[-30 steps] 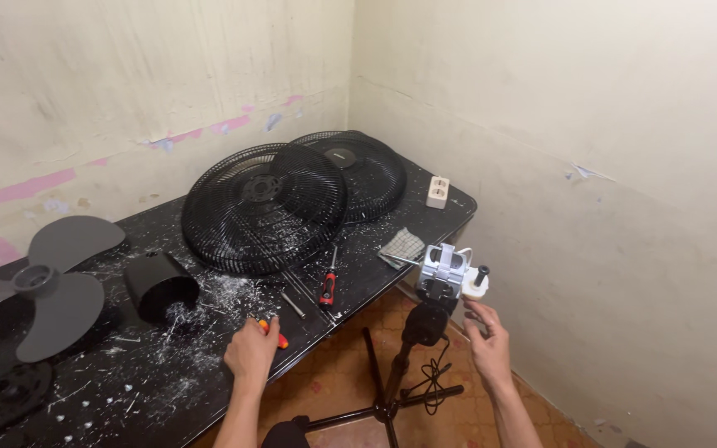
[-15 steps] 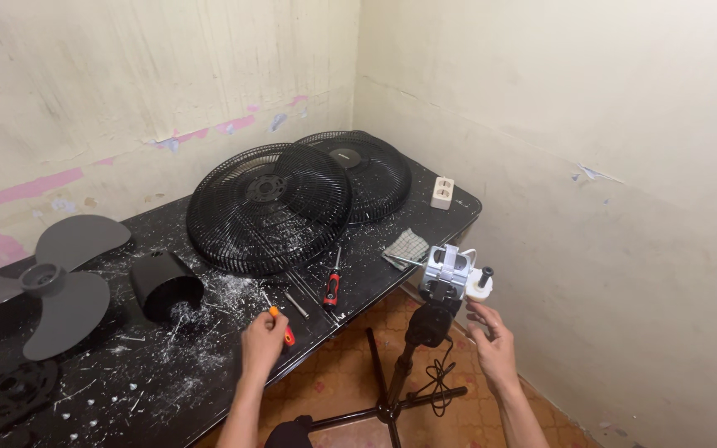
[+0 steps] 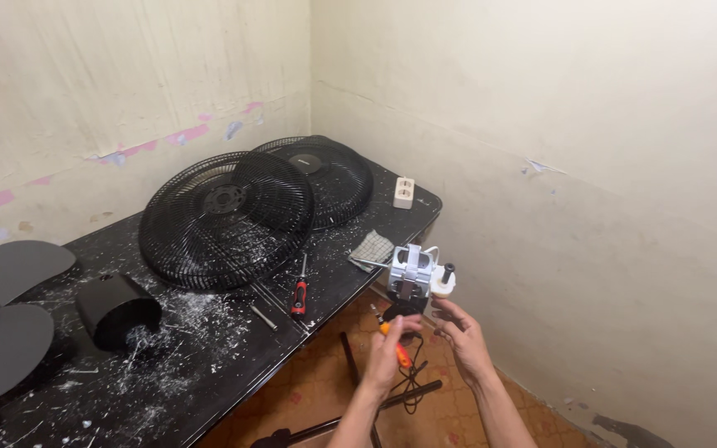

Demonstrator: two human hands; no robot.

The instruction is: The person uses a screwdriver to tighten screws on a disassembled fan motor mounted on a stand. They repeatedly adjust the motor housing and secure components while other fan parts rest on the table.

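Motor: boxy white fan motor (image 3: 415,274), metal core, lower centre.
Left hand (image 3: 393,353): gripping orange-handled screwdriver (image 3: 397,347).
Right hand (image 3: 460,336): fingers loosely open, empty, just below motor.
Surface (image 3: 209,348): black, paint-flecked.

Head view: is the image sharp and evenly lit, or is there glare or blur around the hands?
Head view: soft, even light; no glare. Black wire fan grille looks sharp; left hand and right hand slightly soft beside the white fan motor; mild wide-angle stretch at edges.

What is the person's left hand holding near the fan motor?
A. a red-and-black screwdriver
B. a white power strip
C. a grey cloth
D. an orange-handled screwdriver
D: the left hand is closed around an orange-handled screwdriver just below the fan motor, while the red-and-black screwdriver, grey cloth and white power strip lie on the black table.
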